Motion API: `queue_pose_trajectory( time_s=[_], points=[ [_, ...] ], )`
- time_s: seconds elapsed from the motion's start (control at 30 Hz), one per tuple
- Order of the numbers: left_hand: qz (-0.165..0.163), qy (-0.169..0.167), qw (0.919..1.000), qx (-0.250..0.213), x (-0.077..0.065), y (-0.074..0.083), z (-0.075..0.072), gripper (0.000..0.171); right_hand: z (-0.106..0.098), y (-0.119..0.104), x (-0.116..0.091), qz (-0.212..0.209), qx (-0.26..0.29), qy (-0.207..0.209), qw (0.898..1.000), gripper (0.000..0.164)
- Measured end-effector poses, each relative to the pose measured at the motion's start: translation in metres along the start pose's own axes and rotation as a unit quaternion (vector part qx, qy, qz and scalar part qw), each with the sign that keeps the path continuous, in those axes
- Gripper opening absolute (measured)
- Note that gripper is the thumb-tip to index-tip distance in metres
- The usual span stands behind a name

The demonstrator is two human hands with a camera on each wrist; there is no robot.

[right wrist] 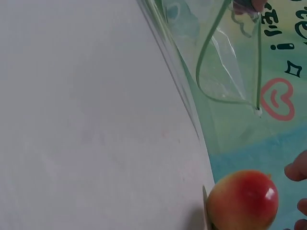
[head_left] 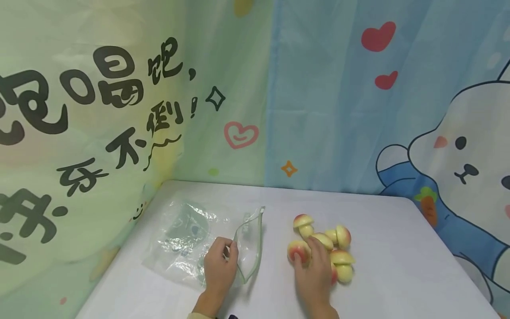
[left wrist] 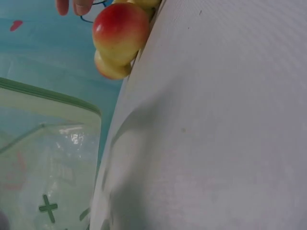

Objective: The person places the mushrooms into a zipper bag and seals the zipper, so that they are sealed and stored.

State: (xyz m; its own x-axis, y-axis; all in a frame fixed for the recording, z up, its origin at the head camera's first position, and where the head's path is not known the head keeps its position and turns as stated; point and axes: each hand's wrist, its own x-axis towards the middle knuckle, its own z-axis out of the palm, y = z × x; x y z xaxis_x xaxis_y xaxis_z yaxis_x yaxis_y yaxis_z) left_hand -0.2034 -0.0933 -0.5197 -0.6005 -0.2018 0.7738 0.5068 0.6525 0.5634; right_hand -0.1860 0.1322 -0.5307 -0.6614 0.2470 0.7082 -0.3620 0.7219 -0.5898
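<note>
My left hand (head_left: 221, 265) pinches the upper rim of a clear zip bag (head_left: 181, 239) with green trim. The bag's mouth gapes toward the right, its green zip (head_left: 260, 246) standing up off the table. Several toy mushrooms (head_left: 343, 236), pale yellow with red-tinged caps, lie in a cluster right of the bag. Over their near side hovers my right hand (head_left: 314, 279), thumb and fingers spread around a red-capped mushroom (head_left: 296, 249). In the right wrist view those fingertips (right wrist: 298, 167) stand apart from the round red cap (right wrist: 242, 199). My right hand partly hides other mushrooms.
Everything lies on a white table (head_left: 382, 248). Behind it hangs a printed curtain (head_left: 318, 110) with hearts, lettering and a cartoon bear. A small dark object (head_left: 233, 317) shows at the bottom edge of the head view.
</note>
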Motion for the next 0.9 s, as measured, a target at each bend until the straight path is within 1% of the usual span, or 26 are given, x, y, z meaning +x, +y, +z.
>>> queue_pose_trajectory(
  time_s=[0.07,0.17,0.27,0.33,0.43,0.53,0.67,0.8,0.9],
  points=[
    [-0.003,0.001,1.0000,0.001,0.001,0.000,0.000,0.014,-0.002,0.000,0.003,0.002,-0.008,-0.012,1.000,0.051],
    [-0.007,0.004,1.0000,0.001,0.001,-0.001,-0.001,0.014,-0.005,0.000,0.006,-0.004,-0.020,-0.012,1.000,0.050],
    [-0.010,0.005,0.9999,0.001,0.003,-0.001,-0.001,0.014,-0.008,0.000,0.008,-0.001,-0.025,-0.017,1.000,0.049],
    [-0.011,0.005,0.9999,0.000,0.003,-0.001,-0.001,0.013,-0.009,0.000,0.010,0.007,-0.032,-0.036,0.999,0.051],
    [-0.011,0.005,0.9999,-0.001,0.003,-0.001,-0.002,0.013,-0.008,0.000,0.012,0.014,-0.052,-0.080,0.995,0.054],
    [-0.016,0.003,0.9999,0.000,0.003,-0.001,-0.002,0.013,-0.007,0.001,0.014,0.012,-0.073,-0.118,0.990,0.057],
    [-0.018,0.002,0.9998,-0.002,0.002,-0.001,-0.003,0.014,-0.007,0.000,0.018,0.014,-0.110,-0.162,0.981,0.058],
    [-0.016,0.004,0.9998,-0.008,0.002,0.000,-0.004,0.013,-0.007,-0.003,0.022,0.024,-0.148,-0.211,0.966,0.060],
    [-0.013,0.006,0.9998,-0.012,0.003,0.000,-0.005,0.013,-0.008,-0.005,0.027,0.019,-0.173,-0.245,0.954,0.063]
  ],
)
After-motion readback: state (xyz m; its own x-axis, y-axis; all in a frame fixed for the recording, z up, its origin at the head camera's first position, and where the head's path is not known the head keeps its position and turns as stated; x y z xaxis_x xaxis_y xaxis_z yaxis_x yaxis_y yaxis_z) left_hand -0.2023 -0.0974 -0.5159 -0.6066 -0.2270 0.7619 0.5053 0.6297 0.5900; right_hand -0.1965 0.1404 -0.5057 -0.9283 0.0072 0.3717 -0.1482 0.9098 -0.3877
